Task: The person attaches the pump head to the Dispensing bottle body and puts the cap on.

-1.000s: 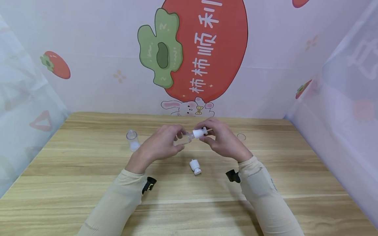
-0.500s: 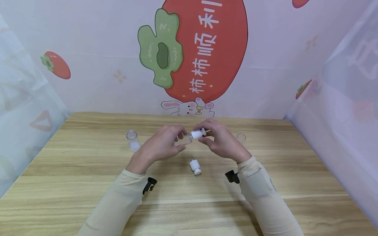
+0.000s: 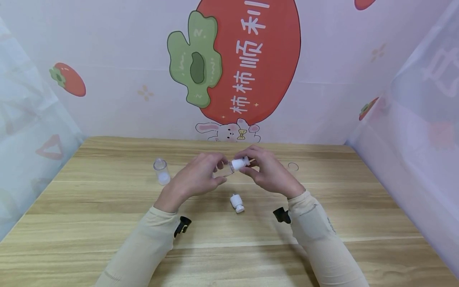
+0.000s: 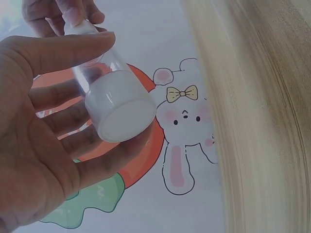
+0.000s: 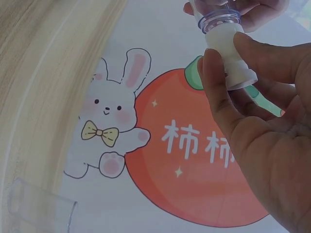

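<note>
- Bottle (image 4: 120, 106): clear, whitish at its base, held above the worktop (image 3: 79, 231); my left fingers (image 4: 114, 158) curl round it.
- White pump (image 3: 237, 164): at the bottle's neck, towards 2 o'clock in the head view; my right fingers (image 5: 216, 87) pinch it. Whether it is threaded, I can't tell.
- I judge both light and stiff, the smooth wall rather slippery; best hold the bottle low, the pump by its broad collar.
- Second pump (image 3: 237, 203) lies at 5 o'clock, a clear container (image 3: 163, 176) at 9.

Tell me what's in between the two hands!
A clear bottle with a white top at its mouth is between the left hand and the right hand, as the head view shows.
</note>
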The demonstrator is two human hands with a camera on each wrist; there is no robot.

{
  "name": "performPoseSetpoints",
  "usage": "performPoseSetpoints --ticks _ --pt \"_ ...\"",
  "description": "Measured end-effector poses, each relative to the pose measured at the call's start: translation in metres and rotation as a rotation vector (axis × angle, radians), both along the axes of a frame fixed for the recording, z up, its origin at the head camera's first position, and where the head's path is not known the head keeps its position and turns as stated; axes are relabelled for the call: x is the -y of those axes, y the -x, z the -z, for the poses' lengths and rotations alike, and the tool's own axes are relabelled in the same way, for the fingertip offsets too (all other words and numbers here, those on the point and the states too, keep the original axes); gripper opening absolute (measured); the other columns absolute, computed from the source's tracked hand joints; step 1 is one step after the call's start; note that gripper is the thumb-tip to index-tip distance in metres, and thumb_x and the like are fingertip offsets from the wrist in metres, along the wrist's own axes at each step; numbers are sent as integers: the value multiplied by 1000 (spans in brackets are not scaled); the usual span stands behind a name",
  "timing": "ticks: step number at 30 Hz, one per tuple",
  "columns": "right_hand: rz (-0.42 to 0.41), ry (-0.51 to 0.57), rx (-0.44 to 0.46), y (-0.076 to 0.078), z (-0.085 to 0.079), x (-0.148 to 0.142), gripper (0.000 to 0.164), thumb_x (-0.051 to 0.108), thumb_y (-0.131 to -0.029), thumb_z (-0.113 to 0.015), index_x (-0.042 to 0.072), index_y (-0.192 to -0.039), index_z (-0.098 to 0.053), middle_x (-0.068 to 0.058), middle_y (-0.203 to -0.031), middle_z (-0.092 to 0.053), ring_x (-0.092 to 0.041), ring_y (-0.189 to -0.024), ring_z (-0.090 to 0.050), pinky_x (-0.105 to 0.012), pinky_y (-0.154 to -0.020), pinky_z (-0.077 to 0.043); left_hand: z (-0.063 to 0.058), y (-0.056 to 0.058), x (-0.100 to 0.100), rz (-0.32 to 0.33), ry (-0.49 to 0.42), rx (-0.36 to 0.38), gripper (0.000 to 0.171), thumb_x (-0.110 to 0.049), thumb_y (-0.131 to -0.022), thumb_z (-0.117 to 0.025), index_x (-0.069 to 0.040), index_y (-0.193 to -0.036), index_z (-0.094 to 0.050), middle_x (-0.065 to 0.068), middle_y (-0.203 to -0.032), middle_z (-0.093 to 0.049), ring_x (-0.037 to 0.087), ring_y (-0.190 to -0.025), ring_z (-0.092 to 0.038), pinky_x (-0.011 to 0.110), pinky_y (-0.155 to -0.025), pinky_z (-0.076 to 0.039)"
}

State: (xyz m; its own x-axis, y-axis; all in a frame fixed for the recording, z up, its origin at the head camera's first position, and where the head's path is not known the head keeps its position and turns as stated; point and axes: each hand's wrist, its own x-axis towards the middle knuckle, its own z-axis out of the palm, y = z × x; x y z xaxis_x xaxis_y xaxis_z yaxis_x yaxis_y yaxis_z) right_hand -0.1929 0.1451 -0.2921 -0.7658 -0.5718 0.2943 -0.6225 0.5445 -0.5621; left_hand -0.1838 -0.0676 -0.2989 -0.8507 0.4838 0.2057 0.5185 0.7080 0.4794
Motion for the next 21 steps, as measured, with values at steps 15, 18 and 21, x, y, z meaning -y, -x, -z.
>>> performPoseSetpoints --ticks 15,18,21 --pt "16 -11 12 1 0 -3 27 16 -89 -64 11 -116 -62 4 -98 -57 -13 -85 -55 -27 -77 -50 0 0 -3 -6 13 -81 35 -16 -76 -78 -10 -107 -63 3 -95 -63 22 -87 -60 33 -73 -49" --pt "25 -6 19 1 0 -3 24 20 -90 -62 14 -114 -63 5 -94 -58 -14 -81 -55 -27 -73 -50 -1 -1 -4 -10 16 -97 36 -17 -76 -79 -11 -107 -64 2 -95 -63 21 -87 -60 33 -73 -50" --pt "39 0 32 1 0 -3 21 24 -92 -60 17 -112 -63 5 -90 -59 -14 -77 -54 -29 -67 -49 -1 -1 -4 -13 15 -117 36 -17 -75 -79 -11 -107 -64 1 -95 -64 19 -86 -60 32 -72 -50"
